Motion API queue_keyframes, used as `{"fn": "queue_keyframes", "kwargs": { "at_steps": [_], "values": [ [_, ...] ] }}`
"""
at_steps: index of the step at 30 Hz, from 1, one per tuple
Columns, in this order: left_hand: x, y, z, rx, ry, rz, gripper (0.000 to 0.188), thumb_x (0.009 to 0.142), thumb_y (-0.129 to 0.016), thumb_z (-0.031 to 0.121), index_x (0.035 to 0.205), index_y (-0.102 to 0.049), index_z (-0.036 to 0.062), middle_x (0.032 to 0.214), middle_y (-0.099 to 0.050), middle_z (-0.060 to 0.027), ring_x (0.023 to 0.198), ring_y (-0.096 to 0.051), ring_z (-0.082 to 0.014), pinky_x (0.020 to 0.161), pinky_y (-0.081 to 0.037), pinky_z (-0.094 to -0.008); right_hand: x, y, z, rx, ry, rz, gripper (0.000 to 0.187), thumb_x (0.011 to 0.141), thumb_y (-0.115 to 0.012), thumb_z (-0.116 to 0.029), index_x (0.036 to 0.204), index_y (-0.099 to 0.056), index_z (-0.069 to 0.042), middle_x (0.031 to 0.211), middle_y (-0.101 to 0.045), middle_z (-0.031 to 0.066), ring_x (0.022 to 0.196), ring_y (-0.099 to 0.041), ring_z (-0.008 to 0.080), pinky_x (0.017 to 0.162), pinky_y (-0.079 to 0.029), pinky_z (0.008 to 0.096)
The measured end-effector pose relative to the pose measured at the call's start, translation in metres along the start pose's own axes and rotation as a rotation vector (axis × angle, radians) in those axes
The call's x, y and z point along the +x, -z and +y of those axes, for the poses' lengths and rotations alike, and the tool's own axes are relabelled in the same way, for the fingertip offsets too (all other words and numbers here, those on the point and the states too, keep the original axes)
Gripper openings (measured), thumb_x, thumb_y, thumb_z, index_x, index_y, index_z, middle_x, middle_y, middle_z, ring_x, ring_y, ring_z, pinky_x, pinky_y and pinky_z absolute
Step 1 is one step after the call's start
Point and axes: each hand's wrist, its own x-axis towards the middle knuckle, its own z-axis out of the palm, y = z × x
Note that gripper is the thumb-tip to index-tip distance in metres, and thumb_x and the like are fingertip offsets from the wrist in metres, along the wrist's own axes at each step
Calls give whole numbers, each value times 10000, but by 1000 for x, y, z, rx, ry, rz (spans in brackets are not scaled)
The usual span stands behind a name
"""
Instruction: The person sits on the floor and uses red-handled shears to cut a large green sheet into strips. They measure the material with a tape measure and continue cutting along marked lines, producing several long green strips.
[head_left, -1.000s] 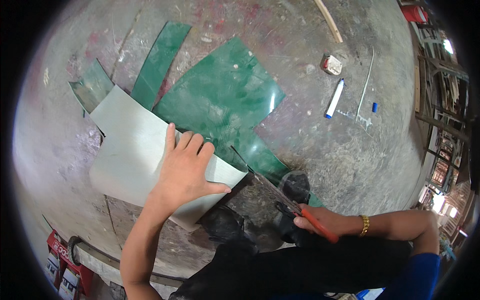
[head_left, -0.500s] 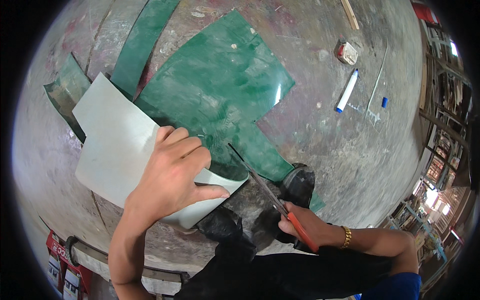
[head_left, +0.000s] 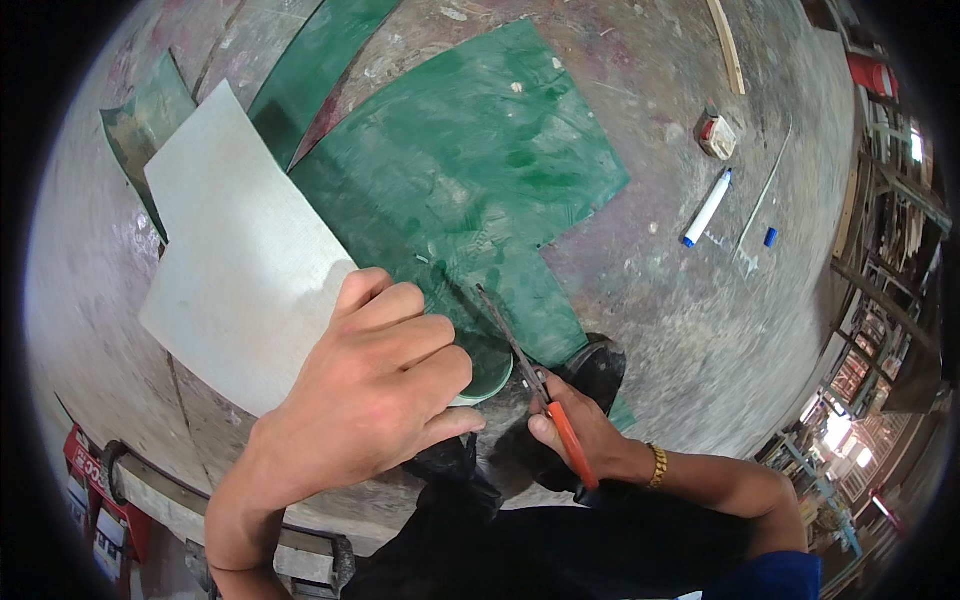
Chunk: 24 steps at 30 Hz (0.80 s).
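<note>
A flexible green sheet point(head_left: 470, 150) lies on the floor, its near part folded over so that a whitish underside point(head_left: 240, 260) faces up at the left. My left hand point(head_left: 385, 370) grips this folded part near the bend, thumb below and fingers curled over the top. My right hand point(head_left: 585, 430) holds a pair of scissors point(head_left: 568, 435) by its orange handle. The blades point up and away, over the green sheet just right of the bend. Whether they touch the sheet I cannot tell.
Green offcuts point(head_left: 310, 75) lie at the far left. Right of the sheet are a white marker point(head_left: 708, 208), its blue cap point(head_left: 770, 237), a small red-and-white box-like item point(head_left: 716, 136) and a wooden strip point(head_left: 728, 45). My black shoe point(head_left: 598, 368) touches the sheet's near edge. Shelving point(head_left: 880, 330) stands at right.
The folded whitish part stands higher and shows more of its surface. My left hand has shifted right and nearer. The scissors have moved slightly and point more steeply away. The view has shifted a little.
</note>
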Motion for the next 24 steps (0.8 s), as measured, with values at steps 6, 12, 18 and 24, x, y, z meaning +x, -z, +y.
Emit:
{"fn": "queue_keyframes", "kwargs": {
  "at_steps": [6, 12, 18, 24],
  "values": [
    [-2, -1, -7, 1, 7, 23, 426, 470, -785, 301, 593, -450, 70, 636, -373, -45, 652, -382, -242, 693, -333, -373, 3, 5, -10, 208, -20, -42, 553, 901, -406, -558, 1035, -435, -22, 827, -473, 83, 752, -487, 208, 710, -417, 341],
    [-1, -1, -11, -17, 3, 34, 411, 485, -781, 302, 599, -460, 71, 639, -384, -47, 656, -391, -242, 699, -340, -368, 2, 7, -2, 64, 15, -42, 636, 935, -478, -380, 1357, -280, 54, 1001, -545, 176, 944, -548, 291, 853, -422, 372],
    [-1, 1, -12, -3, 3, 27, 396, 486, -783, 293, 608, -477, 73, 644, -396, -44, 661, -398, -241, 705, -341, -366, -1, 0, -13, 209, -65, -27, 618, 938, -467, -412, 1291, -330, 77, 872, -563, 206, 836, -591, 327, 766, -453, 393],
    [-3, 2, -12, -6, -4, 12, 385, 482, -784, 278, 617, -487, 75, 660, -416, -44, 669, -403, -238, 710, -339, -370, -1, 3, -16, 138, -63, -12, 602, 938, -457, -433, 1220, -375, 93, 815, -559, 212, 768, -597, 341, 711, -461, 395]
  ]
}}
